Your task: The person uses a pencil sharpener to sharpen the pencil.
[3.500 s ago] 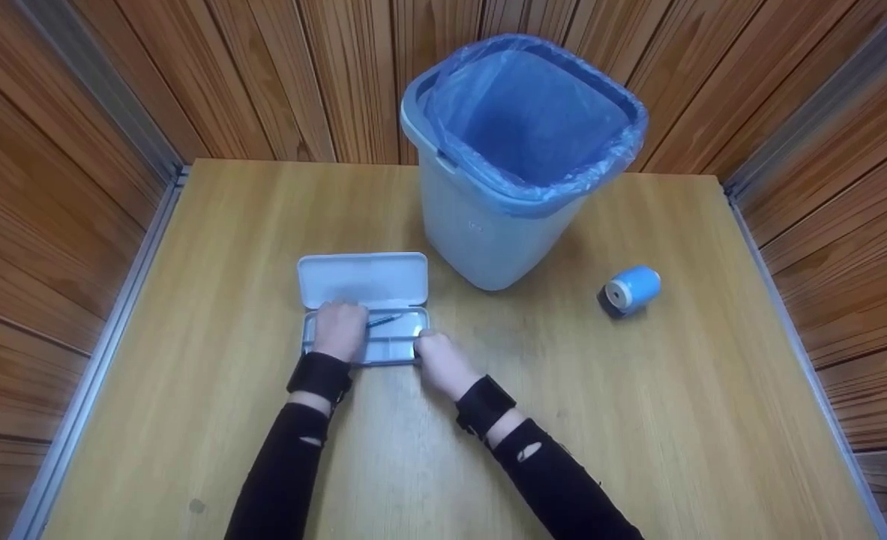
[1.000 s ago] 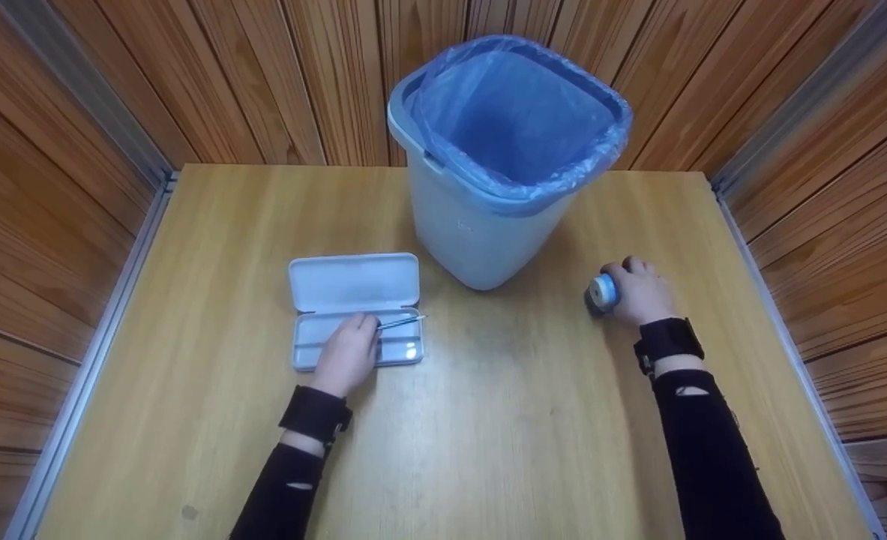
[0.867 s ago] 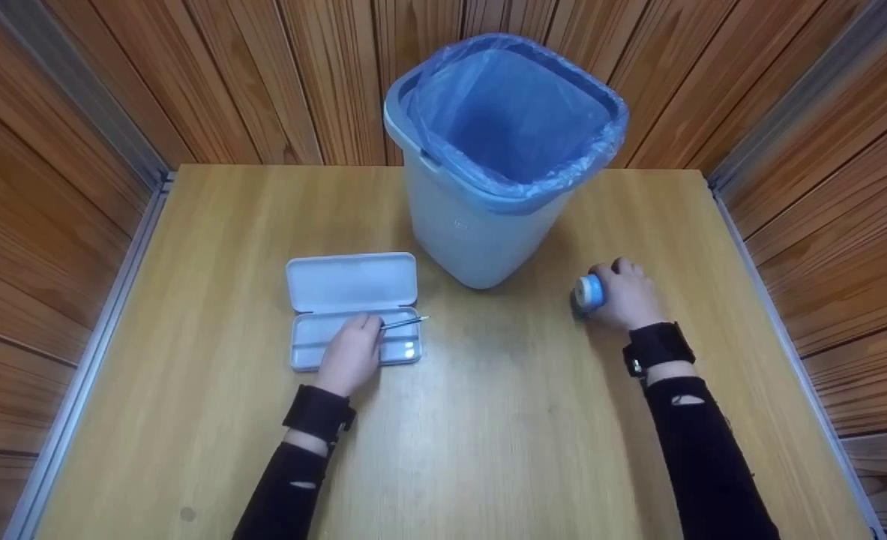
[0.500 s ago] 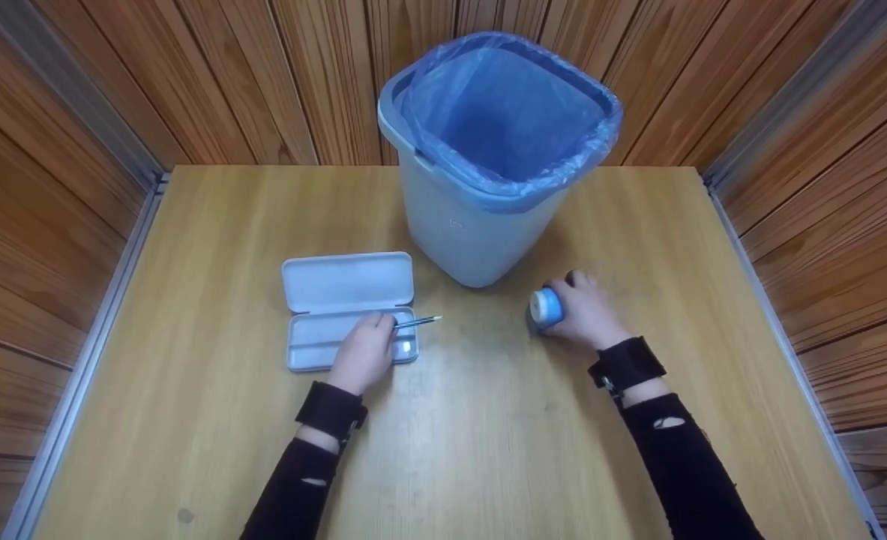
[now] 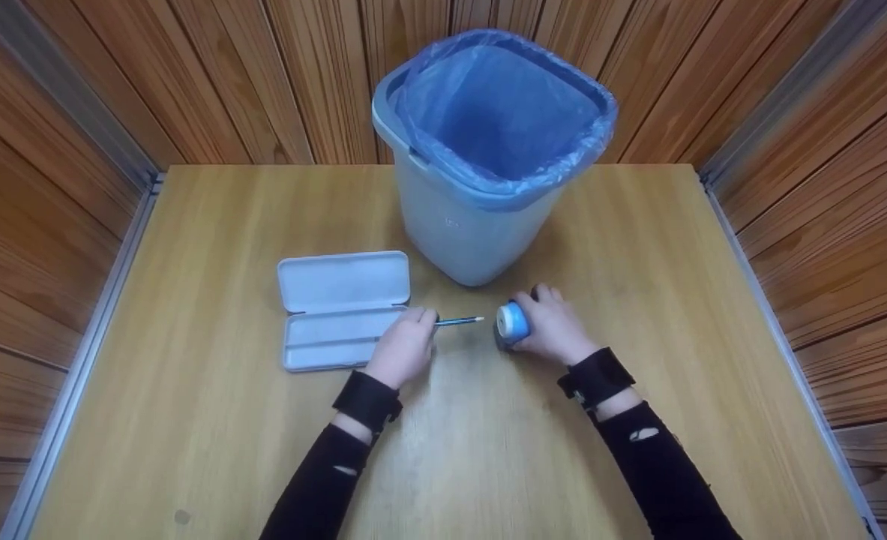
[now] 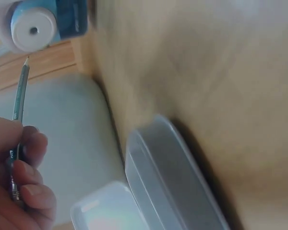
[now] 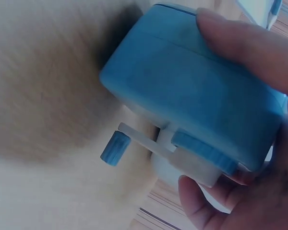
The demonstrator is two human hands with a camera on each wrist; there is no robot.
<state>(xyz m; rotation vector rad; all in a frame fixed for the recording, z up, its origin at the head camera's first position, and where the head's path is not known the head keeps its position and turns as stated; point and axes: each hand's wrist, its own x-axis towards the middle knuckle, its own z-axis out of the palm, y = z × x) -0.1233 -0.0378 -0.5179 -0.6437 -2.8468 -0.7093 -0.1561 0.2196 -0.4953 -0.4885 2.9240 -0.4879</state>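
Observation:
My left hand (image 5: 402, 349) pinches a dark pencil (image 5: 458, 321) whose sharpened tip points right, past the open pencil case (image 5: 343, 281). In the left wrist view, the pencil (image 6: 20, 93) tip sits just short of the round white face of a blue pencil sharpener (image 6: 34, 29). Thumb and fingers of my right hand (image 5: 555, 326) grip this sharpener (image 5: 516, 321), with its holed face turned toward the pencil. The right wrist view shows the sharpener's crank handle (image 7: 116, 148) on the side away from the tabletop edge of its body; whether its base touches the table is unclear.
A pale trash bin (image 5: 465, 232) with a blue liner (image 5: 503, 112) stands behind the hands. The case's compartment tray (image 5: 331, 352) lies partly behind the left hand. Wooden walls (image 5: 211, 82) enclose the table (image 5: 188, 420) at back and sides.
My right hand left the case's edge, took hold of the sharpener and brought it left toward the middle. My left hand lifted the pencil out of the case and moved right with it.

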